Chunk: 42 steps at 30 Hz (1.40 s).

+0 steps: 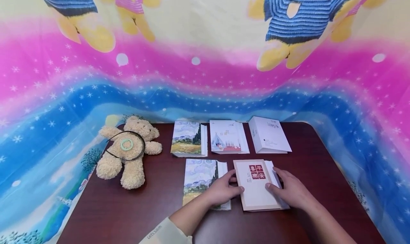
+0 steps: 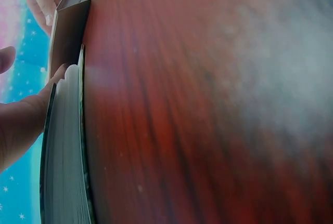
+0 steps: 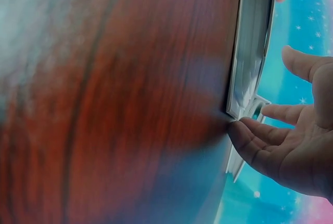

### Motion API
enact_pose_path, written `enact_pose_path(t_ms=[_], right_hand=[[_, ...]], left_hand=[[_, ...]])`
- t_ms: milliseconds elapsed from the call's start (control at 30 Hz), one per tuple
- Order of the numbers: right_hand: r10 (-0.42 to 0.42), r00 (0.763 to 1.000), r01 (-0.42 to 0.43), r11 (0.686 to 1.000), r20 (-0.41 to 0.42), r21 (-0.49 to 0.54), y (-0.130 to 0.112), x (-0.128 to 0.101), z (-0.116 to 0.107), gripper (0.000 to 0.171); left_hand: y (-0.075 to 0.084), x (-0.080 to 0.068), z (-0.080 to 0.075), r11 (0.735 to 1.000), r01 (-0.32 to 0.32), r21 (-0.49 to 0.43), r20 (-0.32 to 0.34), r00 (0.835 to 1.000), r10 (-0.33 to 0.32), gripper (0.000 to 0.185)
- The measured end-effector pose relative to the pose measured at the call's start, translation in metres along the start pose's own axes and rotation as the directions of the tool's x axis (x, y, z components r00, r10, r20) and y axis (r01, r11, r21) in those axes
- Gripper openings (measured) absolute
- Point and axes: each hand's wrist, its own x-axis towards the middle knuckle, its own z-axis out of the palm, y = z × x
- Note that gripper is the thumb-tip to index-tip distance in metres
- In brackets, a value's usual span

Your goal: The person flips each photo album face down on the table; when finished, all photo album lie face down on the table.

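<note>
A cream-bordered book (image 1: 254,194) with a red square of four characters on its cover lies on the table between both hands. My left hand (image 1: 222,191) has its fingertips along the book's left edge, thumb near the cover. In the left wrist view its fingers (image 2: 34,112) reach toward the book's brownish spine (image 2: 70,34). On the other side, my right hand (image 1: 293,190) touches the right edge. Its fingers (image 3: 255,146) look fairly straight in the right wrist view, with the thumb held apart. A landscape-painting book (image 1: 198,181) lies partly beneath my left hand.
Behind stand in a row another landscape book (image 1: 187,140), a book with a tent picture (image 1: 227,137) and a white book (image 1: 270,135), slightly tilted. A teddy bear (image 1: 132,169) at left bears a black headband (image 1: 143,155) and a green ring (image 1: 126,144). A patterned curtain (image 1: 205,91) surrounds the table.
</note>
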Motion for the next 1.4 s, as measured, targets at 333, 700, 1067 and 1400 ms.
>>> enact_pose_path(t_ms=[333, 700, 1067, 1400], right_hand=[[0.022, 1.000, -0.023, 1.000, 0.017, 0.009, -0.001, 0.001, 0.002, 0.092], [-0.007, 1.000, 0.006, 0.999, 0.009, 0.031, 0.003, 0.001, 0.006, 0.093], [-0.011, 0.999, 0.009, 0.998, 0.033, 0.066, -0.003, -0.001, 0.004, 0.088], [-0.026, 0.998, 0.018, 0.992, 0.062, 0.122, -0.002, -0.003, 0.003, 0.091]], left_hand=[[0.004, -0.001, 0.008, 1.000, 0.023, -0.020, -0.024, 0.999, -0.024, 0.086], [0.006, 0.000, 0.012, 0.981, 0.036, -0.193, 0.005, 0.999, -0.036, 0.081], [0.008, 0.000, 0.013, 0.958, 0.006, -0.286, 0.019, 1.000, 0.000, 0.077], [0.010, 0.001, 0.014, 0.967, -0.016, -0.255, 0.008, 1.000, 0.019, 0.073]])
